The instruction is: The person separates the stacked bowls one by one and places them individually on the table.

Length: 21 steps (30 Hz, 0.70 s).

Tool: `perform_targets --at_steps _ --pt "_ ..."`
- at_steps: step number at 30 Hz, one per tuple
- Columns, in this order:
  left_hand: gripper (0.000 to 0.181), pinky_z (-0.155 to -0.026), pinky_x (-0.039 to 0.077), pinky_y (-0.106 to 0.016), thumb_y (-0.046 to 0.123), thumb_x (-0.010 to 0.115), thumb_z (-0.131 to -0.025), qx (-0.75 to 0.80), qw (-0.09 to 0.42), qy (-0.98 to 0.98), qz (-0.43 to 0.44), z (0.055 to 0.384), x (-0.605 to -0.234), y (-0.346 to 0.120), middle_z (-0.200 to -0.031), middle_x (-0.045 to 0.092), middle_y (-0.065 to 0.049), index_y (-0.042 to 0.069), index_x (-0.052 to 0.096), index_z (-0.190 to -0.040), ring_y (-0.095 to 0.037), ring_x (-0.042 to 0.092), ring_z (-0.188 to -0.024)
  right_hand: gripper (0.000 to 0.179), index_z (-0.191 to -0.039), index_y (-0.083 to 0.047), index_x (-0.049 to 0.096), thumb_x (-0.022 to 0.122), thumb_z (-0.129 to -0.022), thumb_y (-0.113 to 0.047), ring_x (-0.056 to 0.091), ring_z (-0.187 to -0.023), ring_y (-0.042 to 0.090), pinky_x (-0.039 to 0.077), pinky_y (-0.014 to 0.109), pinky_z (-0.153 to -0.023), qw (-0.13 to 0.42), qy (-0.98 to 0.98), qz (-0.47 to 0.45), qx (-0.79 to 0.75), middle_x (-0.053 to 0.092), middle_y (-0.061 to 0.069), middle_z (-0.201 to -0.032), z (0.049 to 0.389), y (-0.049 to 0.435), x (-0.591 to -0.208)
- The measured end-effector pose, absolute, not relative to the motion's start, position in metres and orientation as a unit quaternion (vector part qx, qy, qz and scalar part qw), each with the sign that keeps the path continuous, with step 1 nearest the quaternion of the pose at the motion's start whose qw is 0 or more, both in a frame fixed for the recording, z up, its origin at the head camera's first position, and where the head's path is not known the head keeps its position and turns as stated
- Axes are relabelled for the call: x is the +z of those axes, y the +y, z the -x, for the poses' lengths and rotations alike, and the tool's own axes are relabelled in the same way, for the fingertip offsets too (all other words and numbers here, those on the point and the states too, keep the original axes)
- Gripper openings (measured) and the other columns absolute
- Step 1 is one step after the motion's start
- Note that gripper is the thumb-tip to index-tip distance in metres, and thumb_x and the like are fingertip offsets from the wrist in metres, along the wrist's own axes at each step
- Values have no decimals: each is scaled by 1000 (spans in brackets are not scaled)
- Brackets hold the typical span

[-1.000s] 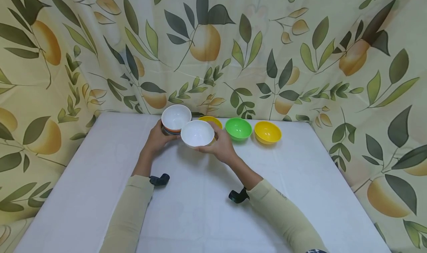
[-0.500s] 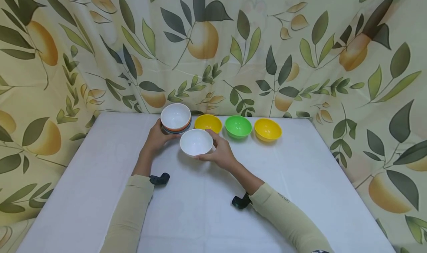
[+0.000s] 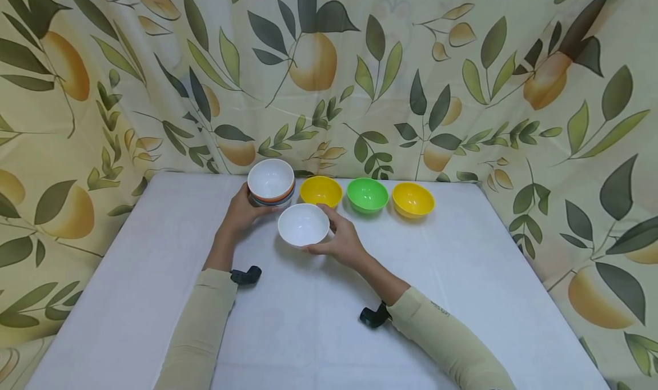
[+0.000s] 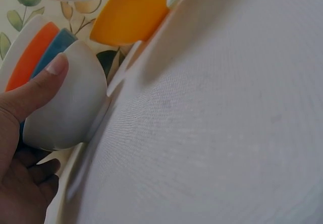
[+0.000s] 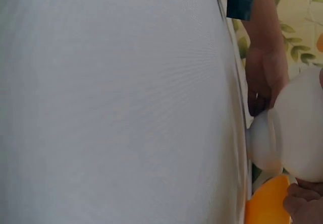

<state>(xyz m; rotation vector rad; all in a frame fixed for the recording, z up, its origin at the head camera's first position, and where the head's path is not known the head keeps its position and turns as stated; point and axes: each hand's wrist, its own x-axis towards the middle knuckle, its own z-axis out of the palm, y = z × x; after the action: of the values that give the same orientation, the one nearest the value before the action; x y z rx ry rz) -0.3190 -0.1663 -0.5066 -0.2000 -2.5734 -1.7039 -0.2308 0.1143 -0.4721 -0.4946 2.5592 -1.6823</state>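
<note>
My left hand (image 3: 240, 212) grips a stack of nested bowls (image 3: 271, 180) at the back left of the table. In the left wrist view the stack runs white, orange, blue, then a white bowl (image 4: 75, 100) lowest, with the thumb across its side. My right hand (image 3: 345, 238) holds a separate white bowl (image 3: 303, 225) by its right side, thumb near and fingers on the far side. This bowl is tilted slightly toward me, above the tabletop, in front and to the right of the stack. Its inside is bare.
Behind the held bowl stands a yellow bowl (image 3: 321, 191). To its right, a green bowl (image 3: 367, 196) and another yellow bowl (image 3: 413, 200) continue the row along the back edge. A white cloth covers the table (image 3: 308, 333); a patterned curtain (image 3: 390, 93) hangs behind.
My right hand has drawn the white bowl down and toward me, away from the stack, uncovering the yellow bowl behind. Over the last half second it moved only slightly. The left hand stays on the stack.
</note>
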Motion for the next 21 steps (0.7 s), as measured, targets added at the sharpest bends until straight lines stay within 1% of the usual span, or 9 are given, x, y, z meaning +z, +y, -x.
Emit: perform_targets --at_steps 4,9,14,21 --pt "109 -126 23 -53 23 95 -79 -552 22 -831 64 320 -507 -167 -162 40 -20 3 29 -163 -37 33 -152 103 -155 0 46 100 -68 -13 53 -138 31 38 47 -120 16 825 169 -539 56 13 -150 231 114 -475" --pt "110 -127 23 -52 24 96 -78 -555 21 -829 66 320 -508 -167 -162 40 -20 3 29 -163 -36 33 -153 98 -152 -5 52 100 -68 -13 55 -134 30 39 48 -119 22 823 182 -538 59 9 -146 230 114 -477" --pt "110 -126 23 -52 24 96 -78 -556 23 -828 66 320 -506 -167 -161 41 -21 2 30 -162 -37 34 -152 96 -151 -6 53 100 -68 -12 54 -134 30 38 49 -120 30 816 194 -543 59 9 -146 231 114 -479" --pt "107 -126 24 -52 23 95 -78 -554 25 -830 68 319 -506 -167 -160 42 -22 0 31 -161 -37 35 -151 96 -151 -8 54 101 -67 -12 56 -132 25 41 42 -118 43 826 178 -532 61 5 -143 235 115 -488"
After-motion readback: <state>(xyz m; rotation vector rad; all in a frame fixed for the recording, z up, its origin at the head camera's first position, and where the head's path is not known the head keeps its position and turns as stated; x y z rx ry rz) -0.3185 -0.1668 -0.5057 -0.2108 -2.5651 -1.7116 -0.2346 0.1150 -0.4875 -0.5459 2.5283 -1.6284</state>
